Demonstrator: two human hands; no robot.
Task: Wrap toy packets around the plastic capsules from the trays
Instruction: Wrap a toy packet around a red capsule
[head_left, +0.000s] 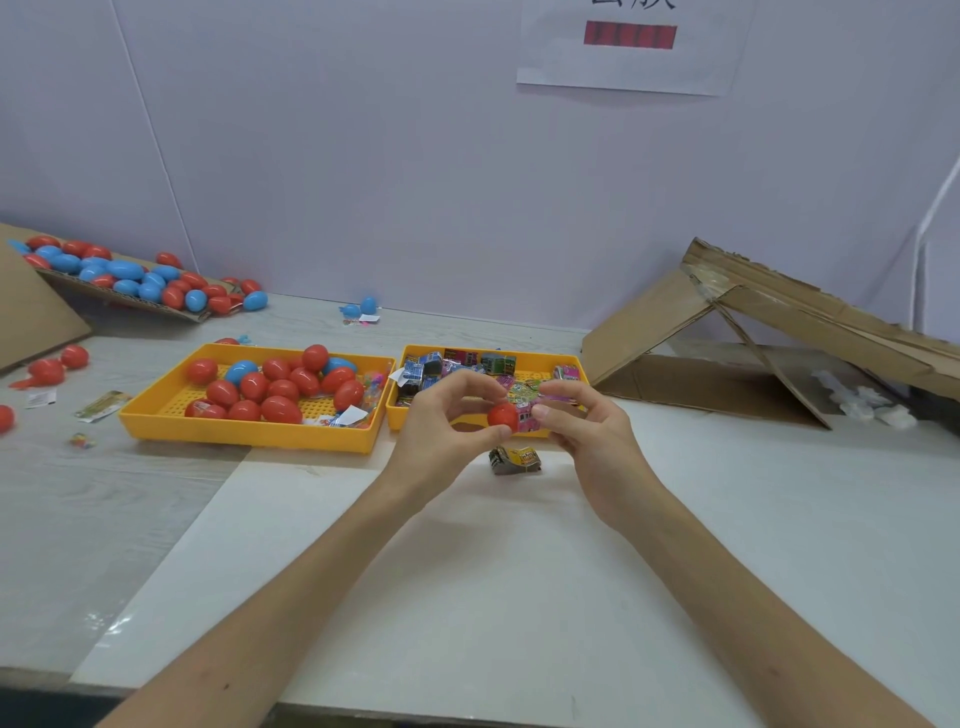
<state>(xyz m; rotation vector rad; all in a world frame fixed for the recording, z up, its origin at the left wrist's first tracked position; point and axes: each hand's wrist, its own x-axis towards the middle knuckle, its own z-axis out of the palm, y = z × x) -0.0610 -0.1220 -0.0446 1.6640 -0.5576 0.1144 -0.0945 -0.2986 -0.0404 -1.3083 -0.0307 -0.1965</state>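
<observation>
While the left hand (441, 421) pinches the red capsule (503, 415) and the right hand (587, 423) pinches a packet (531, 408) against it, above the right tray's (535, 358) near edge, the smooth shell may slip and the packet spring open.

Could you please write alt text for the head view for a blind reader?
A person's left hand pinches a red capsule while the right hand holds a pink toy packet against it, above a white table. Behind sit two yellow trays: the left tray holds red and blue capsules, the right tray packets.
</observation>
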